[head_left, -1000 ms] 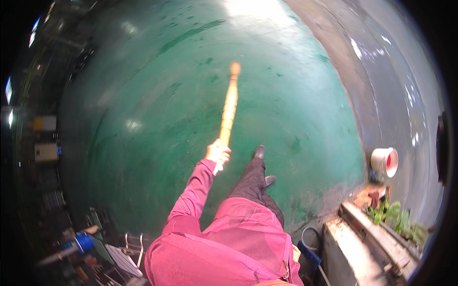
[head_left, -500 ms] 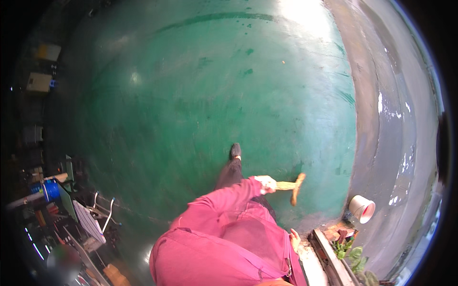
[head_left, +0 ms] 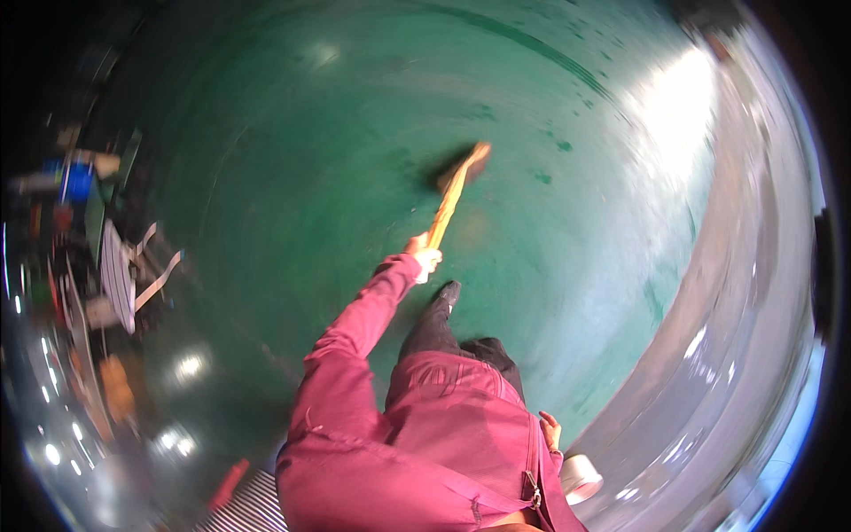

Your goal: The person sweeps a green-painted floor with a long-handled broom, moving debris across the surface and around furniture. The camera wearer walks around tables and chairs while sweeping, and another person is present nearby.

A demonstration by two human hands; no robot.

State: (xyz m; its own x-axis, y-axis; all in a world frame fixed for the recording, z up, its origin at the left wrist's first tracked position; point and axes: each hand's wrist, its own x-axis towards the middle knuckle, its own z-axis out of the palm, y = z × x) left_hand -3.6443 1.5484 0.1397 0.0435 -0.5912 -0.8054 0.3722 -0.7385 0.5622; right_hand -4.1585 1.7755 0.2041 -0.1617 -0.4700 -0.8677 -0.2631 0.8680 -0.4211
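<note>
Broom (head_left: 452, 197) handle, wooden and pale orange, is seen stretched out over the green floor (head_left: 292, 177), its long axis running from about 7 o'clock at the grip up toward 1 o'clock at the far end. At that far end a dark, blurred brush head is met, resting on or just above the floor; contact cannot be told. The near end is gripped by the left hand (head_left: 425, 259), closed around it, at the end of an outstretched arm in a pink sleeve (head_left: 355, 346). From this hand the broom lies away at 1 o'clock. The right hand (head_left: 551, 431) is kept low beside the hip, well apart from the broom, and whether it is open or closed cannot be told. A dark shoe (head_left: 446, 294) is planted just beside the left hand, at 5 o'clock from it. A white roll (head_left: 581, 479) is seen near the right hand.
</note>
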